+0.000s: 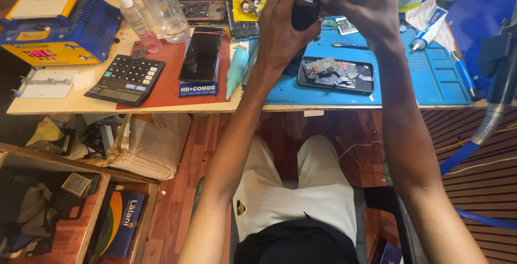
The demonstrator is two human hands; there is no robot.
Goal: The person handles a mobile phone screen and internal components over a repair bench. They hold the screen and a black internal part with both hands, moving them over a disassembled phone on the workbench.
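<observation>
Cluttered all over, the table (161,101), edge to edge across the upper half of the frame. Little free room, so likely a knock from any wide elbow swing.

Upper left: a blue and yellow bench machine (54,22), well apart from both arms; little risk there.

Upper right: a blue work mat (431,75), reaching the table's front edge. Likely a roll-off onto the wooden floor (301,127) for anything small dropped near that edge.

Left of top centre: two clear bottles (161,8), upright, with liquid inside, just beside a black phone (201,55) lying flat on a red mat (161,73). If tipped, probably a spill toward that phone.

Centre, on the blue mat: an opened phone (336,75) with loose boards and shields heaped in it, directly below the raised wrists. Easily scattered by a lowered forearm or by something falling from above.

Top centre, lifted off the table above that opened phone: a dark piece (305,15), gripped between both hands. Left hand (283,22) clamped on it with fingers curled over its top; right hand (369,11) closed around its far end, partly cut by the frame edge. Exact shape hard to tell. Judged the main hazard: a slip out of this two-handed pinch, from too much twist or force, dropping the piece onto the loose parts below.
</observation>
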